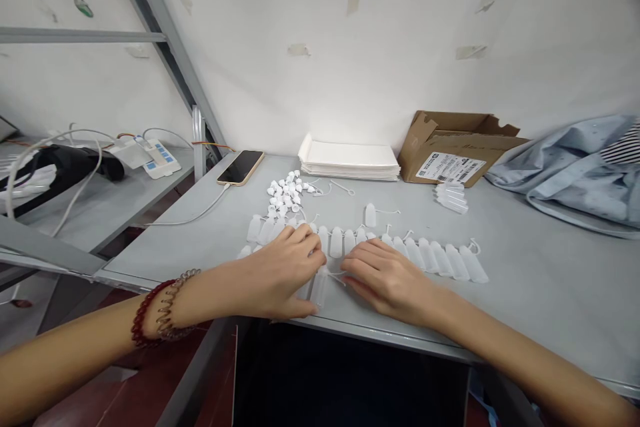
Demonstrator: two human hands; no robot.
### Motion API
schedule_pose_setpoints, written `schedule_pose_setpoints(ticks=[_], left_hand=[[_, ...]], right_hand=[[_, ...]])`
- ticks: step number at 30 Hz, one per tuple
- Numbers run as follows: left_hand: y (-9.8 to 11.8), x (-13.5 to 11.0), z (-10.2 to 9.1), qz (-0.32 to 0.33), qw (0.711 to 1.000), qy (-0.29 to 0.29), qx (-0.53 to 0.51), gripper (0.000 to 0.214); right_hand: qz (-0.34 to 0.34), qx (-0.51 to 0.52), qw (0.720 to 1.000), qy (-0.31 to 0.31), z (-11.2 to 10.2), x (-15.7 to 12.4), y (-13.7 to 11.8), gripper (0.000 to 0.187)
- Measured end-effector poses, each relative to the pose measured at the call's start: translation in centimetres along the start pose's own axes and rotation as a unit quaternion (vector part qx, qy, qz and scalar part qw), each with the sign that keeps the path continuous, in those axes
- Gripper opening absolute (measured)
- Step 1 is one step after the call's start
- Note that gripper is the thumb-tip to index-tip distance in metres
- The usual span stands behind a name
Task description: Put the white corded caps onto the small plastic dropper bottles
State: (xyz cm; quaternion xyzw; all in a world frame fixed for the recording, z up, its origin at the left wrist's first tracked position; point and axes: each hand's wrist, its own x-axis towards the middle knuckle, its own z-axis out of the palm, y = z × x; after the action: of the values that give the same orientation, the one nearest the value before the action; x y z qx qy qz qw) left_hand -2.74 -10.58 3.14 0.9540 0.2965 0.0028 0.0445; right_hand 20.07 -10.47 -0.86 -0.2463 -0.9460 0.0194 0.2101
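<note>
My left hand (285, 271) is bent over a small translucent plastic sleeve (319, 288) near the table's front edge. Its curled fingers are at the sleeve's upper end and its thumb is by the lower end. A thin white strap runs from this sleeve toward my right hand (387, 275), whose fingers are drawn together; whatever is between them is hidden. Behind both hands stretches a row of similar sleeves (429, 255), partly covered by the hands, some with looped straps. One separate sleeve (371, 215) with a strap lies behind the row.
Small white caps (284, 195) are heaped behind my left hand. Farther back are a phone (241, 167) on a cable, a stack of white sheets (350, 160) and a cardboard box (457, 147). Several more sleeves (451, 197) lie before the box. Light blue cloth (570, 160) is at right.
</note>
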Motion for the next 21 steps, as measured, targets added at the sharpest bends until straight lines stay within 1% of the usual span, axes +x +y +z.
schedule_pose_setpoints(ticks=[2,4,6,10,13,14,16,18,19,21], left_hand=[[-0.1,0.1,-0.2,0.006,1.000,-0.008,0.006,0.030],[-0.1,0.2,-0.3,0.009,1.000,-0.017,0.011,0.033],[0.0,0.2,-0.4,0.009,1.000,-0.026,0.011,0.035],[0.2,0.0,-1.1,0.009,1.000,-0.020,-0.014,0.036],[-0.5,0.1,-2.2,-0.017,0.998,-0.010,-0.061,0.037],[-1.1,0.4,-2.5,-0.034,0.997,-0.005,-0.076,0.037],[-3.0,1.2,-3.1,-0.068,0.994,0.016,-0.088,0.033],[-5.5,2.7,-3.3,-0.103,0.991,0.052,-0.064,0.026],[-6.9,3.6,-3.2,-0.122,0.989,0.067,-0.045,0.025],[-9.3,5.5,-2.7,-0.138,0.987,0.080,-0.010,0.024]], right_hand=[[0.008,0.013,0.999,0.031,-0.7,0.0,0.4,0.017],[0.028,0.025,0.996,0.081,-1.5,0.0,1.0,0.015],[0.064,0.032,0.988,0.139,-2.6,-0.1,1.6,0.013],[0.170,0.016,0.960,0.222,-5.3,-0.7,3.3,0.009],[0.262,-0.023,0.926,0.270,-7.2,-1.7,5.8,0.012],[0.284,-0.034,0.918,0.274,-7.7,-2.1,7.0,0.014],[0.320,-0.037,0.915,0.243,-8.2,-3.2,9.7,0.015],[0.348,-0.042,0.914,0.204,-8.3,-4.4,12.5,0.013],[0.371,-0.046,0.909,0.182,-8.2,-5.0,13.7,0.012],[0.428,-0.059,0.892,0.132,-7.8,-6.0,15.5,0.007]])
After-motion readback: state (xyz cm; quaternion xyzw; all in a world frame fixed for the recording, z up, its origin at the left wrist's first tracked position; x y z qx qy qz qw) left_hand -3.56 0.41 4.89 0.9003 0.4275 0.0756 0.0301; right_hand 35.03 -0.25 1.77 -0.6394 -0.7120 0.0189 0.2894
